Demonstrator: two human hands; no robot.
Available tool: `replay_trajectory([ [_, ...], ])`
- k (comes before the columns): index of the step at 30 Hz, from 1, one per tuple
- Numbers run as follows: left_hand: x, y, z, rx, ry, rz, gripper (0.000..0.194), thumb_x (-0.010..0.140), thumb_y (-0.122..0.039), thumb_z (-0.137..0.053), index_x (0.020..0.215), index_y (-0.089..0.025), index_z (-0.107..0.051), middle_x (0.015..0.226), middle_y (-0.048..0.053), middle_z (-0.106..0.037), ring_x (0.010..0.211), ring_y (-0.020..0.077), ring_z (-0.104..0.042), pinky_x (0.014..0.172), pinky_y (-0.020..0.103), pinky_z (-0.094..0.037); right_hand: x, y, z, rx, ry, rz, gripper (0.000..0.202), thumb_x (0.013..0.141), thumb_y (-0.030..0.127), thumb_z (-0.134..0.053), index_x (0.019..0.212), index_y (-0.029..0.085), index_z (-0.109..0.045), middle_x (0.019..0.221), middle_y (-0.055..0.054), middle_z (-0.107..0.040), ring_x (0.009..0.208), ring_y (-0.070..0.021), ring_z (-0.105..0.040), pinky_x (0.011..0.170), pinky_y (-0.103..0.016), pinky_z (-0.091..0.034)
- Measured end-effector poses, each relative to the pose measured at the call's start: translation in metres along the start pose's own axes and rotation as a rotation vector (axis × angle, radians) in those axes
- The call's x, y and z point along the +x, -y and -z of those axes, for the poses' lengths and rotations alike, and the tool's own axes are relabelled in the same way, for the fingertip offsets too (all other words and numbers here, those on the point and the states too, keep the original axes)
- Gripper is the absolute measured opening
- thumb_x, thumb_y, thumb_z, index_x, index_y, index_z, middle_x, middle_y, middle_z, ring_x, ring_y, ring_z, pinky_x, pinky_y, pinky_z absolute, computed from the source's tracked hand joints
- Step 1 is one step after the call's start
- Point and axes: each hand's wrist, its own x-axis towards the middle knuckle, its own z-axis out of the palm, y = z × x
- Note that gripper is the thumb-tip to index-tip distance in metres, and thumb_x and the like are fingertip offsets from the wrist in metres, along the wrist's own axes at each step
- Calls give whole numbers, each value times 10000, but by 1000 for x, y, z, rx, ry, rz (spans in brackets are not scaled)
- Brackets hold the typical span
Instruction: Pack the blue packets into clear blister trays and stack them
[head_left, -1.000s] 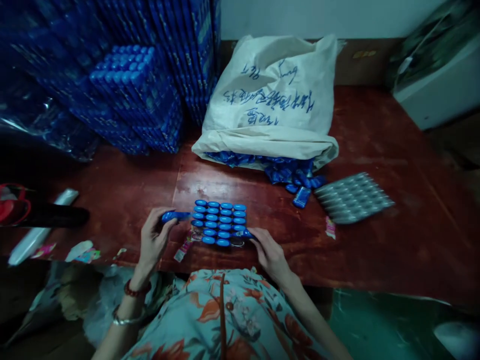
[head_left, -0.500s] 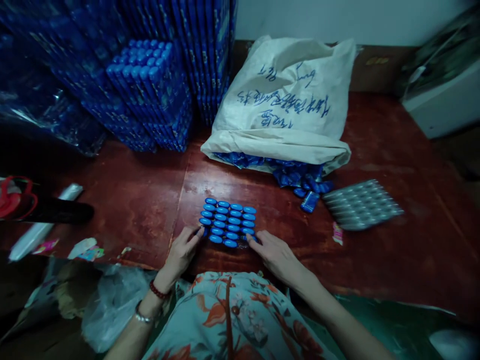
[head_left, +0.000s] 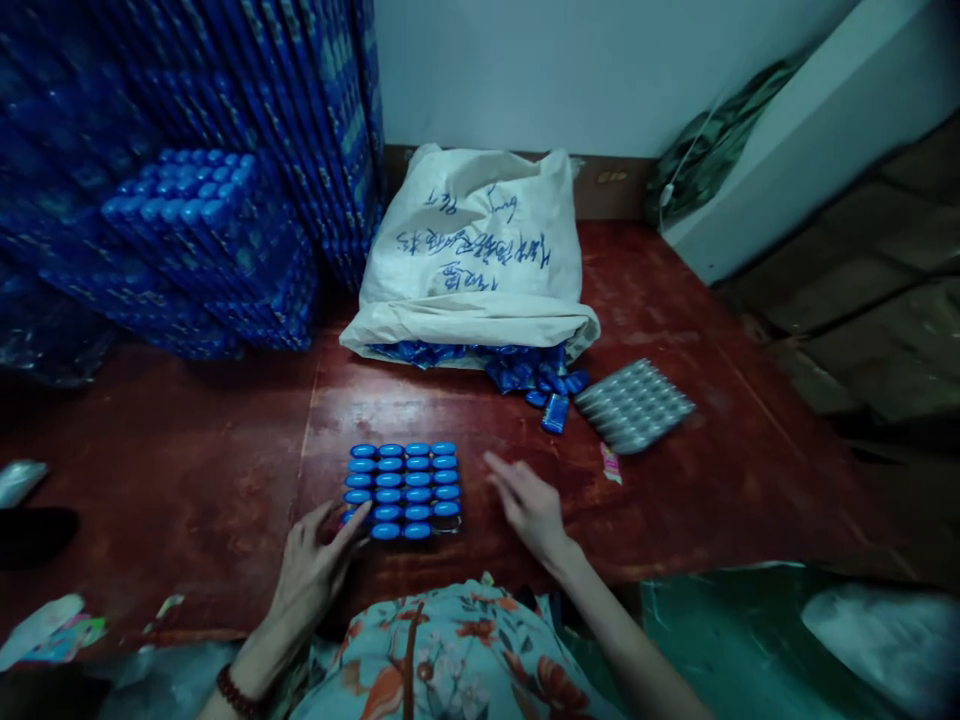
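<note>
Blue oval pieces (head_left: 388,480) lie in close rows in a clear tray, whose bare lower right cell (head_left: 447,523) shows. My left hand (head_left: 311,560) is at the lower left corner, thumb and forefinger closed about an end piece there; that piece is partly hidden. Off the right side of the rows, my right hand (head_left: 531,505) hovers with fingers stretched out and nothing in them. Loose blue packets (head_left: 555,412) spill from the mouth of a white woven sack (head_left: 480,250) further back. Right of them rests a clear moulded tray or stack of trays (head_left: 636,405).
Tall stacks of filled blue trays (head_left: 217,250) stand at the back left. A pink wrapper (head_left: 611,463) lies on the red-brown table (head_left: 720,480). Cartons (head_left: 885,260) are at the far right. A dark object (head_left: 37,537) sits at the left edge.
The view has swung to the right. My right hand has left the lower right of the rows and moved away rightward, its fingers now extended. My left hand stays at the left side.
</note>
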Motion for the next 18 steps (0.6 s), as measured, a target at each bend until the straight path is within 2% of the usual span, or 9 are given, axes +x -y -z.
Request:
replay_trajectory([
  [2,11,-2,7,-76,-57,45,496,875,-188,-490,1347,-309,-401,1135,110,-476,949,228,-525,776,359,-493,7,-35,1,-66,-229,-332,434,922,376,-375,1319,220,-452,985,-82,-566,864,-182,-555,810,-310,-454],
  [3,20,-2,11,-122,-82,53,510,877,-183,-490,1359,-308,-380,1144,105,-472,968,221,-523,794,348,-493,13,-52,1,-121,-297,-462,510,904,447,-380,1341,187,-419,1034,-110,-541,925,-218,-539,842,-357,-443],
  [4,33,-3,14,-166,-100,47,507,881,-174,-484,1359,-307,-376,1148,98,-473,982,213,-522,809,336,-491,21,-66,0,-165,-331,-555,594,881,504,-387,1358,150,-386,1070,-138,-518,970,-250,-519,860,-394,-432],
  [6,67,-7,16,-244,-91,-17,447,896,-163,-458,1320,-299,-419,1135,82,-494,995,197,-527,825,317,-487,39,-86,-5,-225,-302,-629,683,846,548,-410,1367,110,-356,1118,-175,-488,1015,-292,-489,865,-435,-418],
  [7,88,-11,14,-278,-64,-69,402,904,-164,-444,1286,-287,-453,1128,77,-506,995,190,-532,831,313,-485,48,-91,-9,-249,-268,-632,673,840,535,-423,1362,114,-363,1145,-184,-476,1023,-303,-481,857,-444,-417],
  [9,132,-21,2,-335,61,-176,328,912,-178,-429,1225,-246,-502,1133,83,-522,1020,191,-529,851,316,-481,61,-91,-16,-284,-198,-605,587,849,452,-437,1347,144,-391,1183,-182,-464,1024,-309,-476,832,-447,-423],
  [13,218,-42,-47,-359,340,-340,375,886,-186,-461,1261,-199,-473,1241,115,-492,1111,217,-496,939,364,-442,64,-76,-22,-215,-141,-478,479,861,256,-409,1335,186,-412,1171,-141,-503,1012,-267,-492,809,-410,-442],
  [16,264,-46,-89,-302,555,-276,412,854,-119,-456,1266,-121,-461,1226,149,-527,1107,225,-521,944,342,-431,42,-62,-20,-195,-47,-316,426,880,206,-386,1298,209,-467,1228,-129,-502,1054,-258,-481,815,-412,-450],
  [18,283,-43,-108,-285,636,-232,375,844,-112,-457,1217,-102,-494,1150,145,-589,1030,220,-574,891,319,-456,22,-54,-19,-191,11,-234,401,890,205,-395,1278,219,-496,1256,-127,-503,1105,-257,-466,853,-434,-443],
])
